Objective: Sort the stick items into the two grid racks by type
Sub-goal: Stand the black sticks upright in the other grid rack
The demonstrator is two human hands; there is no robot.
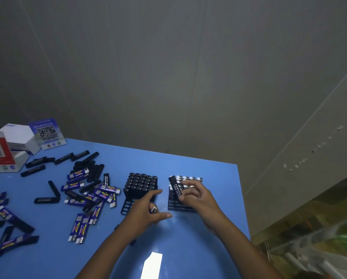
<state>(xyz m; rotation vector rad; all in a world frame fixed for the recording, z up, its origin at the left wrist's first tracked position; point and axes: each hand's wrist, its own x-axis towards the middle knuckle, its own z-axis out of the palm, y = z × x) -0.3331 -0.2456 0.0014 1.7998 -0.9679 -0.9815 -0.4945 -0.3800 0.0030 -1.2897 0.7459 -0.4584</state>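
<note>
Two black grid racks stand side by side on the blue table. The left rack (140, 185) is packed with black sticks standing upright. The right rack (185, 205) holds several silver-capped sticks along its far rows. My right hand (196, 195) pinches a black stick with white lettering (175, 188), tilted over the right rack. My left hand (146, 210) sits in front of the left rack, its fingers curled round a small dark item (154, 210). A loose pile of black sticks and blue-labelled sticks (88, 190) lies to the left.
More sticks are scattered across the table's left side (11, 228). White and red boxes (5, 150) and a QR-code card (48, 133) stand at the far left corner. The table's right edge (244, 200) runs just past the right rack; a grey wall is behind.
</note>
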